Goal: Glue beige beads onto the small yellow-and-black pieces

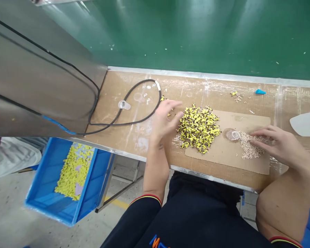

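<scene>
Neither pile's used up: yellow-and-dark pieces (199, 127) heaped centrally, pale bits (250, 147) loose to the right. The left hand (162, 120) gapes by the heap; whether the right hand (284, 143), at the bits, grips any, I can't tell.

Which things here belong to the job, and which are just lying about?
Likely in use:
yellow-and-dark pile by the left hand
pale bits by the right hand
clear dish
cardboard sheet

Seemingly lying about:
black cable
clear tube
blue cone
</scene>
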